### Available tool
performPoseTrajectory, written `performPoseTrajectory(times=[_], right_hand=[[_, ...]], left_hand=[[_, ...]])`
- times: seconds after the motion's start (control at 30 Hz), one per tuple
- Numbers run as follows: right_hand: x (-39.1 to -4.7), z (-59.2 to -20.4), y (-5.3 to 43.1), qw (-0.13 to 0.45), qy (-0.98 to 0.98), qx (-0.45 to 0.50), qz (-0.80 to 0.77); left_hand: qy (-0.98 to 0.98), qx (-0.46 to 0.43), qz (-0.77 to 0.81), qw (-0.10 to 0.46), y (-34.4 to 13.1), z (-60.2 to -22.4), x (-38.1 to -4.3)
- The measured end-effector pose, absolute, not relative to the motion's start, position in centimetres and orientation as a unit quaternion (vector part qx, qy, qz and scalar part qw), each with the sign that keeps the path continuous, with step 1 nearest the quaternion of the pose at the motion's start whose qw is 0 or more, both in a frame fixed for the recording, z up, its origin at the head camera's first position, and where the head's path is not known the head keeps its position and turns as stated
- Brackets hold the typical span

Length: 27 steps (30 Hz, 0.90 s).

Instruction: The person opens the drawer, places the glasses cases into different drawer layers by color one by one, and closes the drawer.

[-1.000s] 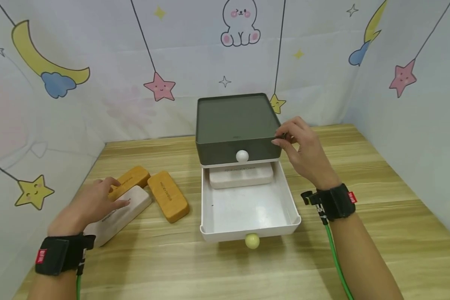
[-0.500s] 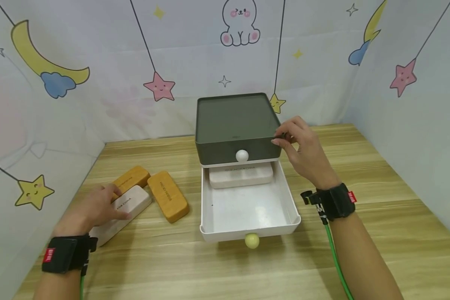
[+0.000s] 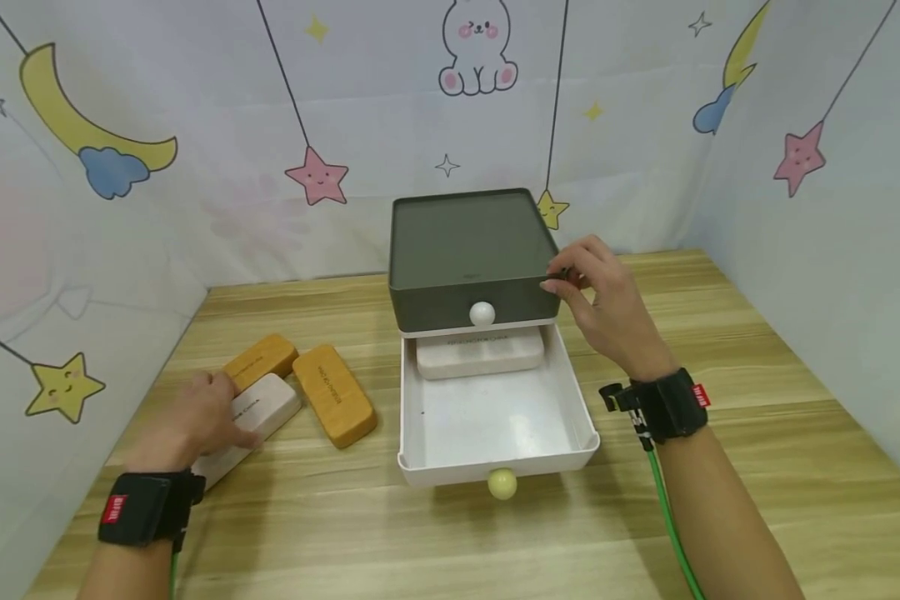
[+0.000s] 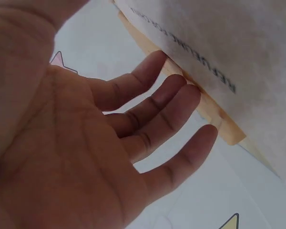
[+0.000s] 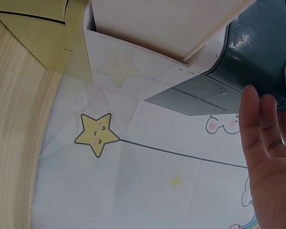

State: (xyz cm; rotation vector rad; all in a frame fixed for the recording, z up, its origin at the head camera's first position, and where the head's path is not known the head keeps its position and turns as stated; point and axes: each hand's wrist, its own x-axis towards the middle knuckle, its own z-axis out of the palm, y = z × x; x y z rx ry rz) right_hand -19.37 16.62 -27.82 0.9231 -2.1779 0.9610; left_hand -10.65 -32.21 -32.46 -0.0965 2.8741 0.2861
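My left hand (image 3: 195,421), a little blurred, lies over a white printed block (image 3: 272,403) at the table's left. Its thumb is at the block's near side. In the left wrist view the fingers (image 4: 169,117) are slightly bent, their tips by the edge between the white block (image 4: 248,57) and an orange block (image 4: 219,117). My right hand (image 3: 607,308) pinches the front right corner of a dark green drawer box (image 3: 472,237), thumb in front. The box's white lower drawer (image 3: 487,421) is pulled out; another white block (image 3: 480,358) lies at its back.
A second orange block (image 3: 335,396) lies right of the white one, between it and the drawer. The upper section has a white knob (image 3: 482,314), the lower drawer a yellow knob (image 3: 502,483). Printed cloth walls (image 3: 217,150) border the wooden table (image 3: 330,533).
My left hand has shifted right along the white block, covering more of its near part. The right hand keeps its hold on the box corner. The blocks and drawer have not moved noticeably.
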Motion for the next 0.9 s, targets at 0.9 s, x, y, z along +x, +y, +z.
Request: performPoseTrajectory(times=[0.9], right_hand=[[-19.3, -27.8, 16.6, 0.286, -0.816, 0.346, 0.364]], left_hand=[[0.985, -0.001, 0.114, 0.128, -31.7, -32.9, -9.7]])
